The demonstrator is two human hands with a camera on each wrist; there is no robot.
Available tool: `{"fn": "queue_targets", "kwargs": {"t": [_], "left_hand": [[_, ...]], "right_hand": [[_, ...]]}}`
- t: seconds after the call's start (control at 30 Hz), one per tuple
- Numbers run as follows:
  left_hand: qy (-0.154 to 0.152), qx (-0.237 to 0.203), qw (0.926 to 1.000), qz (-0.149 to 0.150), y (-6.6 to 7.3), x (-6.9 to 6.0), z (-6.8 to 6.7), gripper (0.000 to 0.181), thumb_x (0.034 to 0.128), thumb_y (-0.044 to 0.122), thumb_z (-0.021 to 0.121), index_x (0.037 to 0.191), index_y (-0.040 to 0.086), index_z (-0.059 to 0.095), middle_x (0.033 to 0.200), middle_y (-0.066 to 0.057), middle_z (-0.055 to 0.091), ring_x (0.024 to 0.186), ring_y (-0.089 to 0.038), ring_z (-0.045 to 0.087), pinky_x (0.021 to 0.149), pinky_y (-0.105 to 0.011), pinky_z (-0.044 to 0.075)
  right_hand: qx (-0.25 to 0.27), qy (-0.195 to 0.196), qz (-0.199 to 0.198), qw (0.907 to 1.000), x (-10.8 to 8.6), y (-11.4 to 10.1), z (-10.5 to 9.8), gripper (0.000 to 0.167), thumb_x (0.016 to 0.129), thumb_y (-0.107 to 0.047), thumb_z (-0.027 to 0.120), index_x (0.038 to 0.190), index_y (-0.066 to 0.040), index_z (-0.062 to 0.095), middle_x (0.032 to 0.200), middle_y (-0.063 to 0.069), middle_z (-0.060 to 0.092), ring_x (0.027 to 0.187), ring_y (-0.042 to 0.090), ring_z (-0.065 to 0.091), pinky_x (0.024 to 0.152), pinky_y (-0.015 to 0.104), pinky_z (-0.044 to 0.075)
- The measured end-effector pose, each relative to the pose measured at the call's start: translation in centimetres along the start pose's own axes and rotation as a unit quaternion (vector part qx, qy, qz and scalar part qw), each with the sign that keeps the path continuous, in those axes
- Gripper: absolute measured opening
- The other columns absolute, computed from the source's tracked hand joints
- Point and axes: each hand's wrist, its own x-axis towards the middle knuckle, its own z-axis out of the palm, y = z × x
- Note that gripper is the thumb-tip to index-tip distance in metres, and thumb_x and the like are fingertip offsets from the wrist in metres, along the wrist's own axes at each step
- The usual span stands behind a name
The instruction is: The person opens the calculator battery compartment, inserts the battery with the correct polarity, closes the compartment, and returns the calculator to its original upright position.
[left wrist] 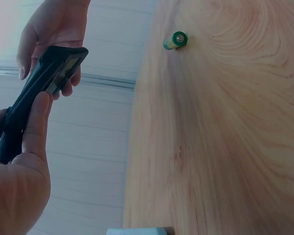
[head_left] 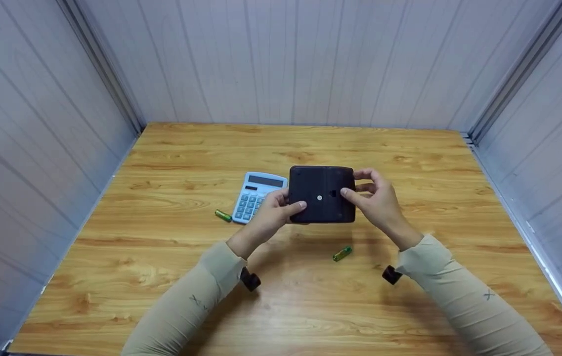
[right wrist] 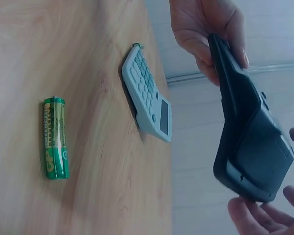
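My left hand (head_left: 272,213) grips one side of a black calculator (head_left: 318,210), thumb on its back and fingers on the other face. The back faces the head camera and bears a small round pale spot. At the opposite side is my right hand (head_left: 382,202); its fingers touch the edge, and its thumb stands slightly off the back in both wrist views. In the left wrist view the black calculator (left wrist: 24,117) is seen edge-on. A green battery (head_left: 342,253) lies on the table below the hands; the right wrist view shows this battery (right wrist: 55,138) close up.
A light blue calculator (head_left: 253,198) lies face up left of the black one, partly covered by my left hand. Another green battery (head_left: 223,215) lies at its left. White panel walls (head_left: 271,59) rise behind and at both sides of the wooden table (head_left: 162,277).
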Motion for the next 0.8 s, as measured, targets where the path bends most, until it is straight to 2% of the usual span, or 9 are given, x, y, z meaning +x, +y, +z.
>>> {"fn": "queue_targets", "kwargs": {"t": [0.13, 0.27, 0.37, 0.53, 0.8], "left_hand": [[0.004, 0.005, 1.0, 0.001, -0.1, 0.2, 0.0, 0.036, 0.1063, -0.003, 0.061, 0.142, -0.009, 0.06, 0.12, -0.014, 0.076, 0.107, -0.021, 0.079, 0.094, -0.039, 0.068], [0.005, 0.015, 0.9999, 0.003, -0.2, 0.2, 0.0, 0.036, 0.1062, -0.002, 0.061, 0.141, -0.009, 0.06, 0.121, -0.016, 0.077, 0.108, -0.021, 0.078, 0.094, -0.04, 0.067], [0.008, 0.023, 0.9997, 0.002, -0.3, 0.2, 0.1, 0.035, 0.106, -0.001, 0.062, 0.141, -0.009, 0.061, 0.121, -0.016, 0.077, 0.107, -0.021, 0.079, 0.093, -0.04, 0.068], [0.009, 0.03, 0.9995, 0.001, -0.3, 0.2, 0.2, 0.036, 0.1062, 0.0, 0.062, 0.141, -0.008, 0.062, 0.123, -0.018, 0.077, 0.107, -0.021, 0.078, 0.093, -0.04, 0.068], [0.009, 0.037, 0.9992, 0.01, -0.5, 0.5, 0.5, 0.038, 0.1062, -0.001, 0.062, 0.144, -0.008, 0.06, 0.125, -0.02, 0.076, 0.108, -0.021, 0.079, 0.091, -0.038, 0.068]], "right_hand": [[-0.035, 0.008, 0.0, 0.9993, -0.2, -0.4, 0.5, 0.049, 0.098, -0.02, 0.081, 0.137, 0.0, 0.058, 0.147, 0.018, 0.059, 0.122, 0.035, 0.068, 0.092, 0.029, 0.062], [-0.054, 0.016, -0.004, 0.9984, -0.3, -0.5, 1.0, 0.049, 0.097, -0.02, 0.083, 0.136, -0.001, 0.06, 0.149, 0.017, 0.059, 0.127, 0.038, 0.067, 0.101, 0.047, 0.062], [-0.061, 0.018, -0.002, 0.998, -0.4, -0.6, 1.3, 0.05, 0.096, -0.022, 0.083, 0.136, -0.001, 0.059, 0.15, 0.018, 0.058, 0.129, 0.041, 0.065, 0.103, 0.054, 0.062], [-0.075, 0.024, 0.002, 0.9969, -0.3, -0.6, 1.7, 0.053, 0.096, -0.024, 0.084, 0.136, 0.0, 0.058, 0.15, 0.02, 0.056, 0.129, 0.043, 0.064, 0.098, 0.056, 0.063], [-0.078, 0.027, 0.018, 0.9964, 0.0, -1.0, 2.0, 0.055, 0.096, -0.027, 0.083, 0.137, -0.001, 0.056, 0.149, 0.02, 0.057, 0.128, 0.04, 0.063, 0.092, 0.05, 0.065]]}}
